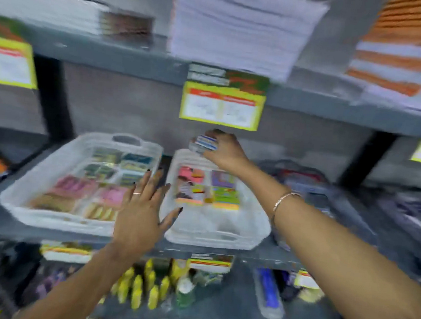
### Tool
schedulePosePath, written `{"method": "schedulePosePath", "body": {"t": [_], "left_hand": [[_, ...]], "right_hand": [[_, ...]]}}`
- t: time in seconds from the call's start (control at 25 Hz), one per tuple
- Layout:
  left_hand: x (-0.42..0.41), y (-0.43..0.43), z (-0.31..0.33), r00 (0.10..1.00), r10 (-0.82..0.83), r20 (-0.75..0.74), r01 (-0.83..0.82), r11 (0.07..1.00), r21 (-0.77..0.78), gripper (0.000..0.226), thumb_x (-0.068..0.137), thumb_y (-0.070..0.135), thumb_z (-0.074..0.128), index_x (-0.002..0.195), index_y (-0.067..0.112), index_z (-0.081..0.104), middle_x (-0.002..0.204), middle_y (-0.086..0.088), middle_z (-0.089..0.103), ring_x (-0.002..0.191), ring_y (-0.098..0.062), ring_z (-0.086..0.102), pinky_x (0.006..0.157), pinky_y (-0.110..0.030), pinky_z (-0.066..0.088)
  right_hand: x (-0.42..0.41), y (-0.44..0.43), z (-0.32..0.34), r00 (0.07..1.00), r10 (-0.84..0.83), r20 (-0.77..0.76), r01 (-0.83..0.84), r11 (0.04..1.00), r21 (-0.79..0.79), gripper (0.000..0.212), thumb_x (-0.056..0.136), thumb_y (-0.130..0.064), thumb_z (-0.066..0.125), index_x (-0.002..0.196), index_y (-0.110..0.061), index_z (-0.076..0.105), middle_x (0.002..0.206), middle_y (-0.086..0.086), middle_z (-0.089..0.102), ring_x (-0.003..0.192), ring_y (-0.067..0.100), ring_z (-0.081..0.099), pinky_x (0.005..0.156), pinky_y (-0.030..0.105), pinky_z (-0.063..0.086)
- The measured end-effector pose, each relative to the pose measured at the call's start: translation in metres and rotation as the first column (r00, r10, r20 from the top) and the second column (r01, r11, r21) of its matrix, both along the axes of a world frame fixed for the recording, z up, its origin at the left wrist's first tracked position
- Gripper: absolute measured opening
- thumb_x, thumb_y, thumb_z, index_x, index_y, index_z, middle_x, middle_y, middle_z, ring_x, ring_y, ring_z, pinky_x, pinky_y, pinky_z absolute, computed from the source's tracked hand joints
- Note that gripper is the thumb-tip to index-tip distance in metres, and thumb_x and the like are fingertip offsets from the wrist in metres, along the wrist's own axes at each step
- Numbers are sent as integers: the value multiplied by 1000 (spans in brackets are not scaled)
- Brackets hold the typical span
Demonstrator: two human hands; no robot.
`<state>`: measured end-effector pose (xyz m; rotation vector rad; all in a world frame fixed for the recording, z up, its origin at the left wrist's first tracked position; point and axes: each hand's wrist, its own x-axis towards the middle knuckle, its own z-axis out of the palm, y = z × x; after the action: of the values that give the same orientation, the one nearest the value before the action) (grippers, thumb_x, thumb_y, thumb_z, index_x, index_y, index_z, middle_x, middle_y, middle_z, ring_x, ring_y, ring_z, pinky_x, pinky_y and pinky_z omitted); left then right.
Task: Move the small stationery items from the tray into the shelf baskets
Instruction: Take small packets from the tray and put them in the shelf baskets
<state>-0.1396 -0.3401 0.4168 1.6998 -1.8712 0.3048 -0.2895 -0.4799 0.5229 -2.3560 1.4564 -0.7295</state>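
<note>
Two white plastic baskets stand side by side on the grey middle shelf. The left basket (pixel 44 201) holds several small colourful packs. The right basket (pixel 253 231) holds pink, purple and green packs at its far half. My right hand (pixel 227 153) hovers over the far end of the right basket, shut on a small blue-and-white pack (pixel 204 143). My left hand (pixel 144 212) is open with fingers spread, held in front of the gap between the two baskets and holding nothing. The frame is blurred.
Yellow-edged price tags (pixel 221 106) hang from the shelf above, which carries stacks of paper (pixel 239 24) and orange-striped books (pixel 402 49). Dark packaged goods (pixel 330 195) lie right of the baskets. The lower shelf holds yellow bottles (pixel 144 287) and a blue item (pixel 267 291).
</note>
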Motion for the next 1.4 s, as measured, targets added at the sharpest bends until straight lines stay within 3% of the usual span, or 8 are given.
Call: {"method": "schedulePosePath", "body": {"t": [0.16, 0.28, 0.44, 0.68, 0.8, 0.96, 1.16, 1.4], "left_hand": [[-123, -38, 2, 977, -199, 71, 187, 971, 151, 79, 92, 63, 14, 112, 5, 64, 133, -20, 51, 123, -38, 45, 97, -55, 38], [-201, -51, 0, 950, -260, 175, 217, 948, 232, 74, 89, 60, 16, 125, 10, 57, 145, -13, 38, 136, -29, 27, 109, -51, 18], [-261, -69, -13, 942, -260, 214, 189, 934, 303, 68, 95, 58, 15, 148, 16, 17, 157, -5, -2, 141, -20, -12, 112, -41, -8], [-298, -82, -29, 938, -279, 205, 183, 902, 390, 67, 95, 56, 20, 147, 14, 18, 157, -7, 3, 142, -20, -6, 114, -40, -3], [-299, -82, -36, 931, -279, 235, 161, 892, 421, 66, 95, 56, 19, 146, 13, 23, 156, -8, 12, 142, -20, 1, 112, -38, -4], [-300, -80, -40, 943, -258, 209, 171, 917, 362, 70, 93, 60, 12, 144, 16, 28, 154, -7, 21, 142, -21, 5, 113, -38, -3], [-303, -81, -45, 957, -244, 155, 185, 928, 322, 103, 70, 66, -23, 144, 18, 30, 152, -6, 28, 141, -22, 10, 113, -37, -2], [-303, -82, -45, 959, -241, 146, 187, 931, 312, 94, 74, 60, -12, 140, 15, 38, 149, -10, 33, 140, -25, 16, 113, -37, -1]], "right_hand": [[-144, -19, -18, 975, -200, -100, 205, 978, 39, 43, 75, -31, 68, 109, -7, 60, 115, 19, 66, 106, 34, 61, 89, 36, 46], [-226, -20, -37, 965, -259, -46, 263, 952, 159, 37, 79, -21, 69, 112, -8, 61, 110, 8, 67, 101, 23, 64, 90, 33, 48], [-291, -13, -64, 968, -212, -137, 246, 917, 314, 48, 77, -4, 69, 123, -4, 53, 120, 14, 60, 94, 23, 58, 70, 20, 47], [-309, -17, -106, 940, 60, -335, 115, 869, 480, 55, 80, 10, 57, 132, -7, 45, 127, 12, 52, 75, 8, 50, 57, 9, 37], [-305, -22, -117, 946, 62, -317, 107, 867, 487, 57, 80, 12, 56, 132, -10, 45, 140, 16, 43, 97, 21, 56, 72, 23, 42], [-309, -26, -125, 927, 93, -364, 100, 873, 478, 55, 83, 11, 53, 133, -10, 44, 138, 18, 46, 103, 30, 58, 57, 20, 36], [-309, -30, -135, 955, 112, -275, 46, 860, 509, 56, 77, 8, 62, 125, -18, 52, 128, 12, 57, 110, 33, 59, 95, 42, 50], [-306, -32, -134, 956, 112, -271, 43, 861, 506, 50, 77, 5, 66, 123, -9, 52, 127, 11, 56, 116, 25, 54, 94, 29, 42]]}}
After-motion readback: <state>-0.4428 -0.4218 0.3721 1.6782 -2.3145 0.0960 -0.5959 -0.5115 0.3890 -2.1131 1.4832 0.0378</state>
